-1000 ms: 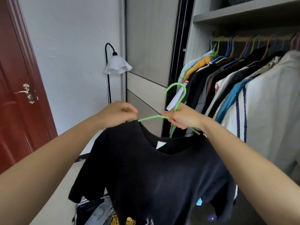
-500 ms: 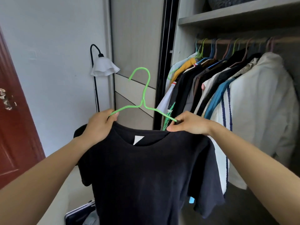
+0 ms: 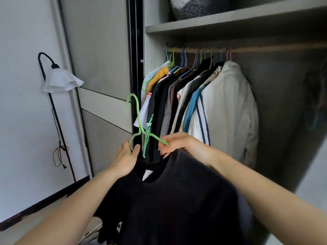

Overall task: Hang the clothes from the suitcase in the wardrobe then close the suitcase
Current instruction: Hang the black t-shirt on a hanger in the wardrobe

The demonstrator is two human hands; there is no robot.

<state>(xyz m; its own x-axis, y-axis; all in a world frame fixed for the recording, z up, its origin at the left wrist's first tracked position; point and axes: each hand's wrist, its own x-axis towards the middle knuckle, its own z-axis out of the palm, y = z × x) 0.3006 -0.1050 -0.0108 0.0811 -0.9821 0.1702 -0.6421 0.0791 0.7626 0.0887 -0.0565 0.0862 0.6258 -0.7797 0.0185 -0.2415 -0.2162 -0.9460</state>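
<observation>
A black T-shirt [image 3: 177, 206] hangs on a green wire hanger [image 3: 139, 128], held up in front of the open wardrobe. My left hand [image 3: 126, 159] grips the shirt's left shoulder over the hanger's arm. On the other side, my right hand [image 3: 178, 143] pinches the right shoulder and the hanger's other arm. The hook points up and left, well below the wooden rail [image 3: 265, 49]. Several clothes [image 3: 221, 110] hang on the rail's left part. A sliver of the suitcase [image 3: 92, 230] shows at the bottom.
A floor lamp [image 3: 60, 80] with a white shade stands against the left wall. The wardrobe's sliding door [image 3: 106, 85] is pushed left. A shelf [image 3: 230, 20] above the rail carries a dark bundle. The rail's right part is bare.
The view has swung right and closer to the wardrobe. Both hands have carried the shirt and hanger toward the hanging clothes, and the hanger's arms now sit deeper in the shirt's shoulders.
</observation>
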